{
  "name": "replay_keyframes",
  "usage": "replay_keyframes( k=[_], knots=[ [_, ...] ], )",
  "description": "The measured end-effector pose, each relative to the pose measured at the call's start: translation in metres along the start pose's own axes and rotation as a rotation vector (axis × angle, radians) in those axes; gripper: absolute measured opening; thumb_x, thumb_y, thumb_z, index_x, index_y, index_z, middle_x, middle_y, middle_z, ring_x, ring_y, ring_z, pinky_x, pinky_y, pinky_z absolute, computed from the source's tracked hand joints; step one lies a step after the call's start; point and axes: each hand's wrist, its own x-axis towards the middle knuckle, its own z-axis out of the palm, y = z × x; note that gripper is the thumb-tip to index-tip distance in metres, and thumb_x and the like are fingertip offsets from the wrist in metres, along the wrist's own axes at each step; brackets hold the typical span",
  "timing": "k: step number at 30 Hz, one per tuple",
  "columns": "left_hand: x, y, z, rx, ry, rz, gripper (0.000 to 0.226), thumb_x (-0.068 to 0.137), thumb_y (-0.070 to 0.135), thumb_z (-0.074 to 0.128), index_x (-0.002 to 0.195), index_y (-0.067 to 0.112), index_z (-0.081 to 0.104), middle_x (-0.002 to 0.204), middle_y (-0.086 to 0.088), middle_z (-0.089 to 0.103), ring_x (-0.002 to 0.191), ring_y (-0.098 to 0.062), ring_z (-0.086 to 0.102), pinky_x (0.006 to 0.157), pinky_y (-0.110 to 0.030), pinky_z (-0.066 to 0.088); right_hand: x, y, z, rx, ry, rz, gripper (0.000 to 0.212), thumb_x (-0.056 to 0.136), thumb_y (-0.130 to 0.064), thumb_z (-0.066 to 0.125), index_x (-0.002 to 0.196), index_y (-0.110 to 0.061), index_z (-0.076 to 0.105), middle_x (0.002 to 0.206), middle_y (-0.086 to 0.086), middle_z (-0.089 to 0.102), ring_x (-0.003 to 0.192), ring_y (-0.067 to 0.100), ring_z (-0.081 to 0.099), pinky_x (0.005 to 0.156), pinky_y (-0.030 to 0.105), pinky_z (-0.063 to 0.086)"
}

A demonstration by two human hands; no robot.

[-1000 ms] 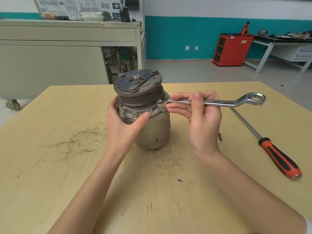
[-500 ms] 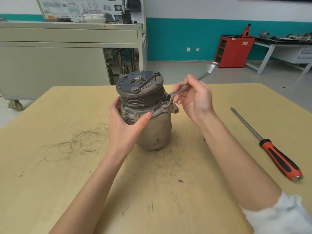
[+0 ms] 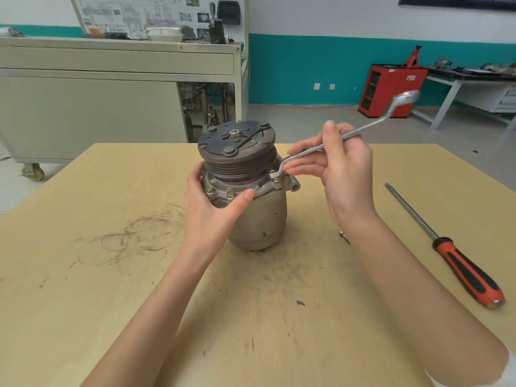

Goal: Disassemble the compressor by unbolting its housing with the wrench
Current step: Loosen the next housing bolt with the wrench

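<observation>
— Compressor [image 3: 259, 219] position?
— Upright on the wooden table [image 3: 111, 303], my left hand [image 3: 209, 213] wrapped round its housing.
— Wrench [image 3: 368, 125]?
— Pinched in my right hand [image 3: 346, 174], ring end on a flange bolt [image 3: 277, 179].

The compressor [image 3: 261, 216] is showing dull grey and the wrench [image 3: 366, 127] is gleaming silver. The screwdriver [image 3: 469, 275] is showing red and black.

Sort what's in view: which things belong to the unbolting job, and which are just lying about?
In use: compressor, left hand gripping it; wrench, in the right hand, at a housing bolt.
Lying about: screwdriver; small loose fastener near the right wrist; red cabinet.
</observation>
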Motion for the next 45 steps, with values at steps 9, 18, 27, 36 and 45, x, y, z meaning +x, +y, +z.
replay_keyframes(
  k=[9, 18, 27, 36, 45],
  knots=[
    [0.001, -0.001, 0.000, 0.005, 0.004, -0.007, 0.106, 0.054, 0.067, 0.070, 0.144, 0.029, 0.029, 0.140, 0.016, 0.042, 0.129, 0.000, 0.042, 0.104, -0.021, 0.036, -0.044, 0.018, -0.003, 0.003, 0.043, -0.224, 0.013, 0.100, -0.020, 0.038, 0.089, -0.018, 0.044, 0.086, 0.004, 0.071, 0.074, 0.025, 0.072, 0.065, 0.031, 0.058],
    [0.002, -0.003, -0.001, 0.022, -0.010, -0.014, 0.105, 0.054, 0.069, 0.070, 0.143, 0.034, 0.027, 0.143, 0.014, 0.041, 0.130, -0.002, 0.041, 0.107, -0.026, 0.036, 0.046, 0.033, -0.015, 0.364, -0.258, 0.418, 0.031, 0.103, -0.018, 0.031, 0.077, -0.010, 0.046, 0.063, 0.005, 0.065, 0.049, 0.015, 0.060, 0.047, 0.019, 0.048],
    [0.002, -0.020, -0.016, 0.043, -0.160, -0.046, 0.140, 0.045, 0.070, 0.076, 0.154, 0.038, -0.006, 0.159, 0.022, 0.009, 0.138, 0.010, 0.018, 0.115, -0.029, 0.023, 0.029, 0.017, -0.014, 0.254, -0.001, 0.257, 0.032, 0.102, -0.023, 0.038, 0.078, -0.007, 0.052, 0.070, 0.013, 0.070, 0.056, 0.022, 0.068, 0.050, 0.021, 0.053],
    [0.003, -0.028, -0.016, 0.037, -0.181, -0.031, 0.131, 0.052, 0.059, 0.079, 0.154, 0.038, -0.001, 0.146, 0.027, 0.020, 0.107, 0.040, 0.024, 0.083, 0.007, 0.025, -0.037, 0.011, -0.012, 0.037, -0.028, -0.115, 0.013, 0.100, -0.017, 0.038, 0.090, -0.012, 0.045, 0.090, 0.008, 0.072, 0.078, 0.027, 0.072, 0.068, 0.028, 0.057],
    [0.004, -0.027, -0.017, 0.011, -0.213, -0.032, 0.130, 0.055, 0.056, 0.082, 0.153, 0.042, -0.003, 0.150, 0.030, 0.018, 0.129, 0.017, 0.030, 0.101, -0.013, 0.029, 0.049, 0.028, -0.005, 0.277, -0.153, 0.488, 0.030, 0.102, -0.013, 0.034, 0.075, -0.009, 0.048, 0.057, 0.006, 0.063, 0.044, 0.015, 0.057, 0.041, 0.019, 0.044]
  ],
)
